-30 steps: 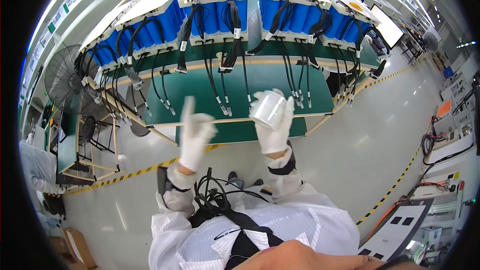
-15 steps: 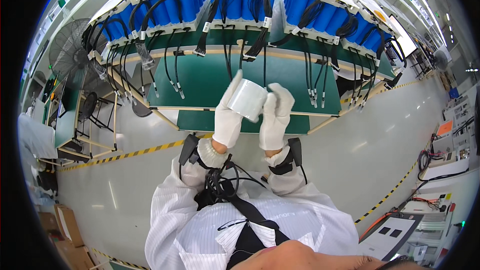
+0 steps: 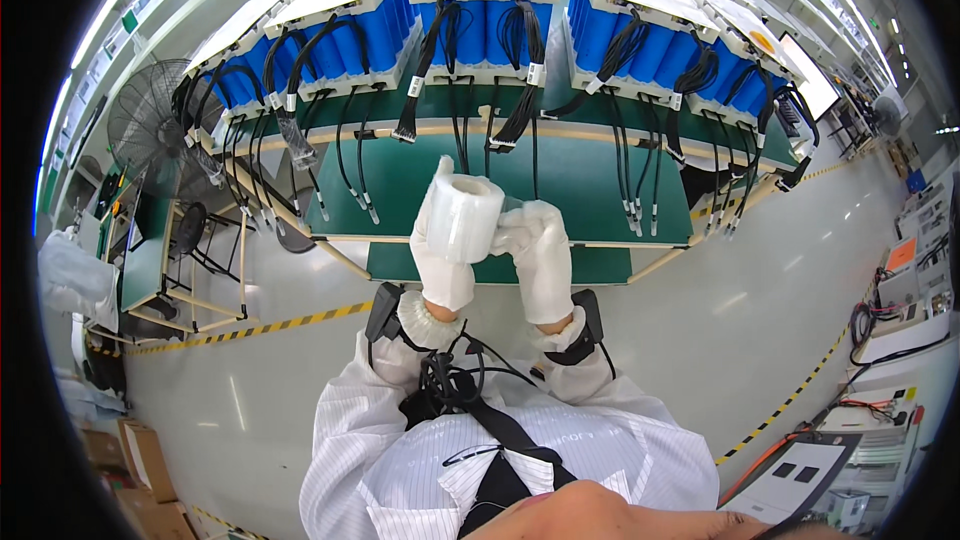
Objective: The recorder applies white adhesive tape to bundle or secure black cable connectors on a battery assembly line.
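A wide roll of clear plastic film (image 3: 468,228) is held up in front of my body, its round core opening tilted up toward me. My white-gloved left hand (image 3: 441,275) is wrapped round the roll's left side, thumb pointing up. At the right edge of the roll, the bent fingers of my gloved right hand (image 3: 540,245) close on a thin, see-through flap of the film. Beyond both hands stands a green-topped table (image 3: 400,175).
Battery packs (image 3: 497,35) of blue cylinders with white tops line the table's back. Black cable bundles (image 3: 520,115) hang from them over the front edge. A fan (image 3: 160,120) stands at the left. Striped tape (image 3: 270,328) marks the grey floor.
The roll has turned so that its core opening now faces up, and it has moved slightly left and down. My right hand has come in against its edge, fingers bent.
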The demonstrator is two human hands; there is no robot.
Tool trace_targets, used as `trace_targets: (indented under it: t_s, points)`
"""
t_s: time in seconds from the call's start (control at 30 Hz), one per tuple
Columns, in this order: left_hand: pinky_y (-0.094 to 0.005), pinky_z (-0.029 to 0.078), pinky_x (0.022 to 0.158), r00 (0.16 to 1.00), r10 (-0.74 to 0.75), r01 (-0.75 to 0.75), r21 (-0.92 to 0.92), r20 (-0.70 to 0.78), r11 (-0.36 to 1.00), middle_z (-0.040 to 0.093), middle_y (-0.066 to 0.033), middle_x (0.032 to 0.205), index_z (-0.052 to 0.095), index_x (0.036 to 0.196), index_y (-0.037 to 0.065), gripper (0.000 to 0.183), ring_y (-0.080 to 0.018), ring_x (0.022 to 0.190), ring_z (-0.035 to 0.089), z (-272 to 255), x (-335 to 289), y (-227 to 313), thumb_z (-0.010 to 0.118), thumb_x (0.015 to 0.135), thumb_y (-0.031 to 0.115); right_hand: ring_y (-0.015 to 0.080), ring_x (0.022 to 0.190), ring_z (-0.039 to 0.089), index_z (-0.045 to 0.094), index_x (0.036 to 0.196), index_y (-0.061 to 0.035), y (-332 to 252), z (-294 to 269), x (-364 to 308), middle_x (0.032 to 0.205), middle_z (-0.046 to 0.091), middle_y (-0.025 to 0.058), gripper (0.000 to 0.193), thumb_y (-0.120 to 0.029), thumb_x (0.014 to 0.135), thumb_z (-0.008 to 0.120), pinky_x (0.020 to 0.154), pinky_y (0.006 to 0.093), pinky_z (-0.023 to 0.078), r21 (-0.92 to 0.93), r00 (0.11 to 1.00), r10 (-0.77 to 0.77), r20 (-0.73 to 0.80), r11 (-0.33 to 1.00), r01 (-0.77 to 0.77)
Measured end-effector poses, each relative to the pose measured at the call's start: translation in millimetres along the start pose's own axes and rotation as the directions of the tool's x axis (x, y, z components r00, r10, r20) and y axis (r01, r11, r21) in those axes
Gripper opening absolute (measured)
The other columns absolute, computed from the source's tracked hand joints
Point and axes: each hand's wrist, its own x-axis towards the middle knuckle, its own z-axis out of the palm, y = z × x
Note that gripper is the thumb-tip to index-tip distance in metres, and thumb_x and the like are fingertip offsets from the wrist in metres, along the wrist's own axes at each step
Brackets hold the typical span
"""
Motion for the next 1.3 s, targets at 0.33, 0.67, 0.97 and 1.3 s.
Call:
trace_targets:
  t_s: [0.33,0.67,0.97,1.3]
  points:
    - [-0.024,0.048,0.08,0.91,0.334,-0.341,0.901,0.245,0.267,0.061,-0.0081,0.111,0.052,0.12,-0.002,0.035,-0.0134,0.092,0.059,-1,41,-12,0.058,0.087,0.006,0.0082,0.079,0.054,0.059,0.097,-0.0036,-11,-14,52,0.098,0.061,0.0049,0.011,-0.009,0.088,0.061,0.07,0.0215,0.044,-0.376,0.936,-0.345,0.074,0.859,0.346]
    - [-0.025,0.049,0.069,0.993,0.007,-0.068,0.511,0.12,0.857,0.064,-0.0091,0.1,0.055,0.114,0.0,0.024,-0.0145,0.082,0.061,-47,52,-40,0.048,0.093,0.01,0.0113,0.076,0.06,0.05,0.098,-0.0043,19,-27,83,0.091,0.061,0.0068,0.01,-0.012,0.093,0.053,0.068,0.0252,0.049,-0.019,0.992,-0.107,0.067,0.994,0.109]
    - [-0.0236,0.049,0.068,0.99,0.01,-0.066,0.401,0.14,0.914,0.065,-0.0077,0.094,0.055,0.116,0.0,0.026,-0.0135,0.077,0.061,-37,57,-25,0.05,0.094,0.014,0.0139,0.081,0.055,0.059,0.102,-0.0029,-7,-6,79,0.095,0.06,0.0054,0.021,-0.003,0.081,0.059,0.075,0.0293,0.046,-0.618,0.951,-0.26,0.168,0.723,0.307]
    - [-0.0227,0.053,0.067,0.96,0.205,-0.281,0.637,0.193,0.717,0.063,-0.0069,0.098,0.054,0.114,-0.001,0.024,-0.012,0.083,0.063,-16,65,-15,0.05,0.093,0.009,0.005,0.073,0.052,0.061,0.101,-0.0025,-44,-4,99,0.079,0.058,-0.0033,0.019,-0.017,0.089,0.064,0.069,0.0203,0.043,-0.379,0.926,0.066,0.373,0.921,0.087]
